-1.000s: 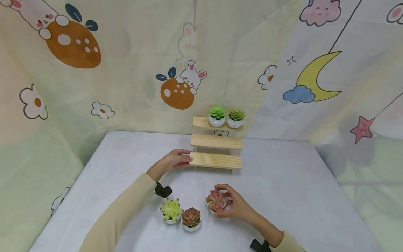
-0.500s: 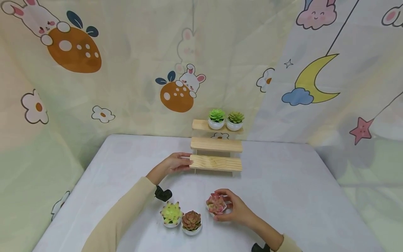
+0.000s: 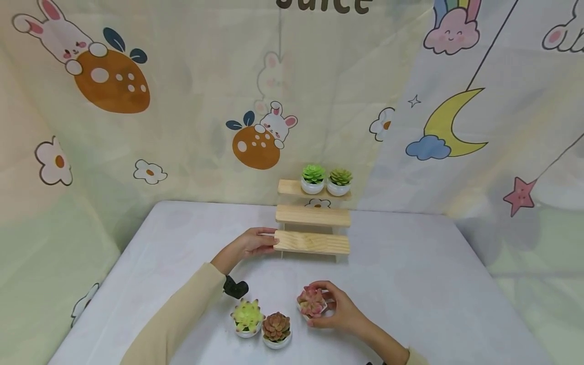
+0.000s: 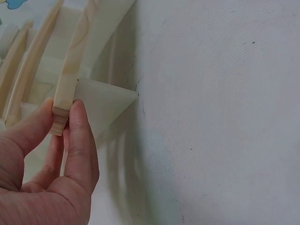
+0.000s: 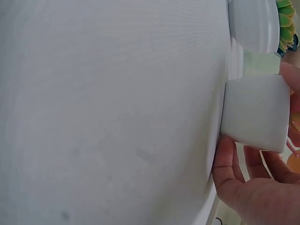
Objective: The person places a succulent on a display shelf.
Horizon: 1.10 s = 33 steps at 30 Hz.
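My left hand pinches the left end of the lowest board of a three-step wooden stand. In the left wrist view, thumb and fingers press the board's end from opposite faces. My right hand holds a pink potted succulent near the table's front. Its white pot, with fingers and thumb around it in the right wrist view, stands on or very close to the tabletop. Left of it, a brown potted succulent and a yellow-green potted succulent sit side by side.
On the stand's top step are a bright green potted succulent and a darker green one. A white cloth covers the table. Behind it hangs a printed curtain. A black wrist mount shows beside the left sleeve.
The head view has tilted upward, so the whole scene sits lower in it. Both hands keep their holds on the board and the pink succulent, with little visible movement.
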Motion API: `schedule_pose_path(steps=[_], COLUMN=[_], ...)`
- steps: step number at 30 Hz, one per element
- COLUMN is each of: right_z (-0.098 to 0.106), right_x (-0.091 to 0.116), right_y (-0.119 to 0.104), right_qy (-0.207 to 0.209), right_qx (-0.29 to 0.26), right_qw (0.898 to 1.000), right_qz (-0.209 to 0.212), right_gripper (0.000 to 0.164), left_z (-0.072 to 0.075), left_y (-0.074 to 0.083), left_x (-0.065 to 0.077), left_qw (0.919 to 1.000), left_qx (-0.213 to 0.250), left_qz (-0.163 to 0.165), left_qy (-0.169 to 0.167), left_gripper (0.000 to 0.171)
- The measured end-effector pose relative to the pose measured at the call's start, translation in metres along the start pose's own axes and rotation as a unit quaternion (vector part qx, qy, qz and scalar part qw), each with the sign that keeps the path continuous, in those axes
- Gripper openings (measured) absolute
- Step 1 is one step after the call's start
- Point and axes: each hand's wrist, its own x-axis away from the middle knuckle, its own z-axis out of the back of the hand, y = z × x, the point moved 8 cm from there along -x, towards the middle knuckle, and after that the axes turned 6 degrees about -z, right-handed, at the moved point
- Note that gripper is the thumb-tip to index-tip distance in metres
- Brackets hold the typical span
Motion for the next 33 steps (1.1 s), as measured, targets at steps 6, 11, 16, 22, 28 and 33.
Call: schedule_pose_path(steps=[6,11,16,22,28,33], right_z=[-0.001,0.002,0.011,0.025,0.038,0.052], right_x=[-0.002,-0.004,-0.009,-0.015,-0.023,-0.032], right_y=[-0.002,-0.009,-0.017,-0.027,-0.04,-0.051], right_qy=[0.008,0.026,0.041,0.061,0.076,0.1], right_qx=[-0.019,-0.031,-0.042,-0.032,-0.031,-0.025], right_qw=[1.0,0.999,0.998,0.998,0.997,0.995], right_qz=[0.015,0.03,0.029,0.014,0.013,0.018], right_gripper=[0.066,0.064,0.065,0.067,0.068,0.069], left_z=[0.001,0.002,0.002,-0.001,-0.001,-0.001], left_y=[0.0,-0.001,-0.001,0.001,0.001,0.002], left_x=[0.002,0.001,0.0,0.001,0.001,0.002], left_qw=[1.0,1.0,1.0,1.0,0.9999,0.9998], left_qx=[-0.005,-0.004,-0.003,-0.007,-0.015,-0.017], left_qz=[-0.002,-0.005,-0.002,-0.004,0.0,0.003], left_qy=[0.004,0.003,0.002,-0.005,-0.001,0.005], left_gripper=[0.052,0.053,0.053,0.053,0.052,0.051])
